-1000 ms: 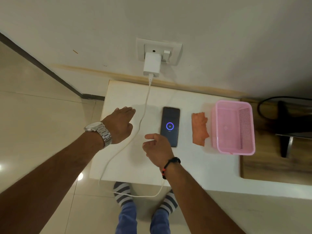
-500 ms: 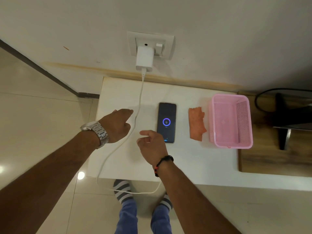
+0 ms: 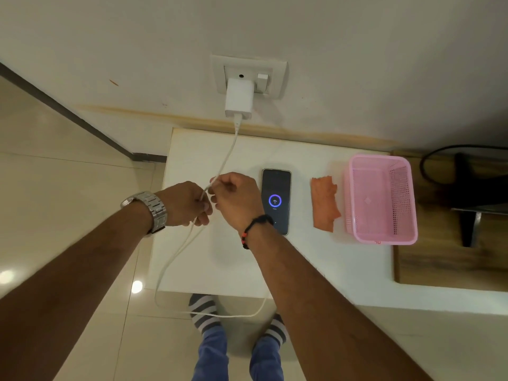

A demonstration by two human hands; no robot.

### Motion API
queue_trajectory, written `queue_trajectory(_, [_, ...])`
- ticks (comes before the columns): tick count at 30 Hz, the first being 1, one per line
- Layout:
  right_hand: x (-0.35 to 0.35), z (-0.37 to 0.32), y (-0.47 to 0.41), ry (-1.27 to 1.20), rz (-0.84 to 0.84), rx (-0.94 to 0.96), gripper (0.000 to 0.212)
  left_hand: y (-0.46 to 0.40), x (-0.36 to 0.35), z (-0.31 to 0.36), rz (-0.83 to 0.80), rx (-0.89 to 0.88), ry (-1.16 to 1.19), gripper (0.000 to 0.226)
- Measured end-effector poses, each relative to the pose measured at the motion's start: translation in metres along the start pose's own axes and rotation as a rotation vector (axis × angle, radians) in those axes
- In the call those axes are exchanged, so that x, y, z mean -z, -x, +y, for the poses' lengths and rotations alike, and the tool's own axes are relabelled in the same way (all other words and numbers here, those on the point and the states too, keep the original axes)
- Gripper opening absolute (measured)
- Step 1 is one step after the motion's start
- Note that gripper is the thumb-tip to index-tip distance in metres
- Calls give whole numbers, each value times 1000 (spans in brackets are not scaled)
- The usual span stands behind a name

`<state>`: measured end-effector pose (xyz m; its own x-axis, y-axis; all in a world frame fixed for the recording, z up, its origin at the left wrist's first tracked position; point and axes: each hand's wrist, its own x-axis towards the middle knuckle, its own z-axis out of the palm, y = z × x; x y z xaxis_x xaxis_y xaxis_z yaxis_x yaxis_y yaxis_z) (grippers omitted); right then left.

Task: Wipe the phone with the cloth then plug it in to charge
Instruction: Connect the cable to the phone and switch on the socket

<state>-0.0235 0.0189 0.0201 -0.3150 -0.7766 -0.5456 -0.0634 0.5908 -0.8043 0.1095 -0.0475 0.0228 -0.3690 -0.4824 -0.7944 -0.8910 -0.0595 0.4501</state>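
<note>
Partly hidden behind the right wrist, the black-screened smartphone (image 3: 276, 200) lies flat on the white rectangular tabletop (image 3: 302, 259), its lower left corner and the port where the cable enters covered by the arm. Its screen shows a blue charging ring with a small figure inside that looks like a percentage, too small to read with certainty, and a tiny line of text beneath that is illegible.

Both hands are raised over the table's left part, just left of the phone. The left hand (image 3: 187, 204), a silver metal watch (image 3: 149, 211) on its wrist, has its fingers curled round the thin white charging cable (image 3: 176, 251). The right hand (image 3: 236, 198), with a black and red bead bracelet (image 3: 251, 229), pinches the same cable a little higher, close beside the left. How the fingertips sit on the cable is hard to make out.

From the hands the cable runs up to the white charger block (image 3: 238, 99) in the white wall socket plate (image 3: 277, 78), and down in a loop off the table's front edge above two striped socks (image 3: 203, 312).

Right of the phone lies the orange rumpled cloth (image 3: 324, 203), just beside a pink perforated plastic basket (image 3: 404, 199). A dark object at the right edge is cut off and indistinct.
</note>
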Motion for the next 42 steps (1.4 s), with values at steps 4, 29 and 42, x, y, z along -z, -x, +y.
queue_trajectory(4, [-2,5,1,-84,-50,-102,28,4,23,3,190,51,56,33])
queue_trajectory(29, [-65,-89,-28,-681,-318,-311,12,30,78,-73,110,14,809,38])
queue_trajectory(42, [-21,11,-22,-287,-19,-283,43,-107,86,-62,785,89,741,30])
